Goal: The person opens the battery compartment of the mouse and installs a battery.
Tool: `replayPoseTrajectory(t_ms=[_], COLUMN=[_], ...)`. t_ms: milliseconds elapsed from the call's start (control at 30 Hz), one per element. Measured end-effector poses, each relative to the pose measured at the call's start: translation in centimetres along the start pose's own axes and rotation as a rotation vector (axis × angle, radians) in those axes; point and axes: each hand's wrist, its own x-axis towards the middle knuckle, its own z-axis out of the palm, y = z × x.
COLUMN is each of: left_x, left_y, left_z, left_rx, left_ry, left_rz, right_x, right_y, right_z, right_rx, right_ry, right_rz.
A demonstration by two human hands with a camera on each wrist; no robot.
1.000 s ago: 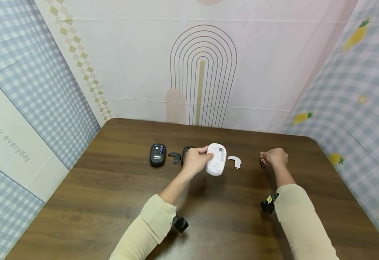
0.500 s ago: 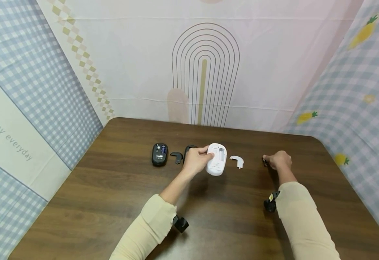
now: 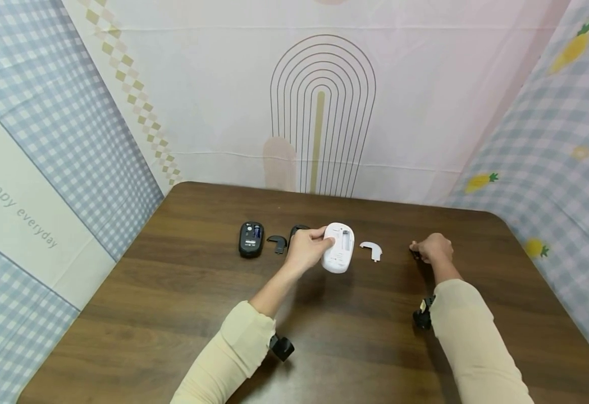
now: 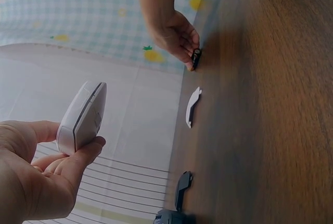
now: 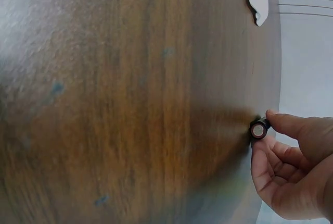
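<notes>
My left hand (image 3: 305, 251) holds a white computer mouse (image 3: 338, 248) above the table, thumb on its underside. That underside faces the head camera, with its battery slot uncovered. In the left wrist view the mouse (image 4: 82, 117) appears edge-on between thumb and fingers. Far to the right, my right hand (image 3: 436, 248) is low at the tabletop and pinches a small dark battery (image 5: 258, 128) between thumb and fingers. One round end of the battery shows in the right wrist view; the head view mostly hides it. A white battery cover (image 3: 372, 250) lies between the two hands.
On the wooden table (image 3: 355, 336), a black mouse (image 3: 251, 239) lies underside up with a battery in its slot. Beside it is a black battery cover (image 3: 277, 243). Another dark object (image 3: 296, 229) is mostly hidden behind my left hand. Curtains hang behind the table.
The head view has shifted slightly, so the table items appear a little farther right. My left hand keeps the white mouse in place. Less of the battery shows beside my right hand.
</notes>
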Motion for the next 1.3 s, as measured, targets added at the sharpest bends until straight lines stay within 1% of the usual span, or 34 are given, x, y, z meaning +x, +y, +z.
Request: replayPoseTrajectory(t_ms=[100, 200, 300, 367, 467, 600, 700, 833, 967, 1133, 1300], left_x=[0.0, 0.0, -0.1, -0.1, -0.1, -0.1, -0.1, -0.2, -0.2, -0.3, -0.3], left_y=[0.0, 0.1, 0.2, 0.2, 0.2, 0.2, 0.2, 0.1, 0.2, 0.3, 0.4], left_z=[0.1, 0.2, 0.3, 0.3, 0.4, 0.4, 0.4, 0.4, 0.4, 0.4, 0.3], left_rx=[-0.002, 0.012, -0.010, -0.035, -0.062, -0.053, -0.039, -0.035, -0.028, -0.015, -0.021], left_ry=[-0.001, 0.000, -0.014, -0.027, -0.042, -0.037, -0.032, -0.031, -0.024, -0.010, -0.011], left_rz=[0.011, 0.011, -0.003, -0.015, -0.024, -0.020, -0.021, -0.027, -0.029, -0.021, -0.019], right_x=[-0.1, -0.2, -0.3, -0.3, -0.4, -0.7, -1.1, -2.1, -3.6, -5.0, -6.3], right_y=[0.0, 0.0, -0.1, -0.1, -0.3, -0.9, -1.5, -2.4, -3.8, -5.5, -6.8], right_z=[0.0, 0.0, 0.1, 0.2, 0.2, 0.1, 0.0, -0.2, -0.5, -1.1, -1.2], right_rx=[-0.009, -0.041, -0.070, -0.075, -0.096, -0.130, -0.115, -0.036, 0.062, 0.197, 0.383], right_ry=[-0.014, -0.033, -0.043, -0.051, -0.039, -0.014, 0.011, 0.040, 0.037, -0.017, -0.085], right_rz=[-0.015, -0.055, -0.086, -0.091, -0.094, -0.156, -0.221, -0.305, -0.359, -0.370, -0.365])
